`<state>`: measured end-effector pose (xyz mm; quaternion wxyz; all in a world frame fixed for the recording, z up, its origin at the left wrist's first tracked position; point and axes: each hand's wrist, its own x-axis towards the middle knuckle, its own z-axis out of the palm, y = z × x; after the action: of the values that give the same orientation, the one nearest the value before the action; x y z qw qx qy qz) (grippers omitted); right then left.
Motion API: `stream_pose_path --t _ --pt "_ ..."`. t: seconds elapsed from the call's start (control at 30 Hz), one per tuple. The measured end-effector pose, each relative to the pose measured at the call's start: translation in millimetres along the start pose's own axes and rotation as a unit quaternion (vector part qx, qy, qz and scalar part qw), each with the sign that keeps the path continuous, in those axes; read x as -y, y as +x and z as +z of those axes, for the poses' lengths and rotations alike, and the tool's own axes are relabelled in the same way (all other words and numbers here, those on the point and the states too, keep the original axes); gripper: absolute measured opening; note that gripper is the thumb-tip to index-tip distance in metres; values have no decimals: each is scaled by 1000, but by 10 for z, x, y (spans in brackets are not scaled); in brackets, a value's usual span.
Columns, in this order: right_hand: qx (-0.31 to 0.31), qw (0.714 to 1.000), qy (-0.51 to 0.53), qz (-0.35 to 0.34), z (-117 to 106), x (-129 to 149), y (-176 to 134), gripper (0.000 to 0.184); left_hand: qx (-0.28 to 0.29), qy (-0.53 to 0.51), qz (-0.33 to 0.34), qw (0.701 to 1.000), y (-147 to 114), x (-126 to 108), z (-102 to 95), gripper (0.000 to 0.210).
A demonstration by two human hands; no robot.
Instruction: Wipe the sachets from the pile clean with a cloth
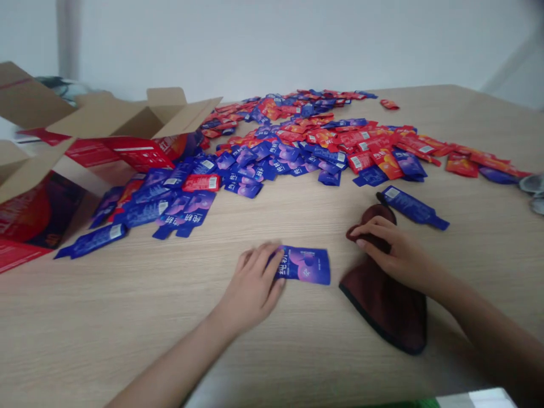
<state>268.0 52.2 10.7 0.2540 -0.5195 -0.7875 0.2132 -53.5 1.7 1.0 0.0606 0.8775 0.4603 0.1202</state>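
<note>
My left hand (255,283) is closed over the left, spouted end of a blue-and-purple pouch (308,265) printed with fruit. The pouch lies flat on the table, and my fingers hide that end. To its right, my right hand (386,243) pinches the edge of a dark maroon cloth piece (391,300) with black trim. Its narrow upper part is bunched under my fingers, while the wide lower part spreads on the wood. Just beyond the cloth lies another blue pouch (412,207), its spout pointing right.
A wide heap of red pouches (357,139) and blue pouches (276,156) runs across the back of the table (170,340). Open cardboard boxes (127,122) stand at the left, with more pouches before them. Greyish objects (533,184) sit at the right edge.
</note>
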Motion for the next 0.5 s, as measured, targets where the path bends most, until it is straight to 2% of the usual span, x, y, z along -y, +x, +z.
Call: stream_pose_path --t 0.07,0.13,0.3,0.4,0.5 --pt "-3 1000 -4 -12 47 213 97 18 11 11 -14 1000 -33 -46 53 46" --pt "1 999 -6 -33 136 444 199 19 -4 27 -35 999 -68 -107 102 46" --pt "55 989 -69 -116 583 965 403 21 -22 77 -39 996 -132 -208 166 46" --pt "71 976 -152 -137 835 1109 441 23 -20 100 -39 994 -152 -232 186 44" --pt "77 969 -198 -129 882 1043 414 23 -11 111 -51 992 -146 -263 201 44"
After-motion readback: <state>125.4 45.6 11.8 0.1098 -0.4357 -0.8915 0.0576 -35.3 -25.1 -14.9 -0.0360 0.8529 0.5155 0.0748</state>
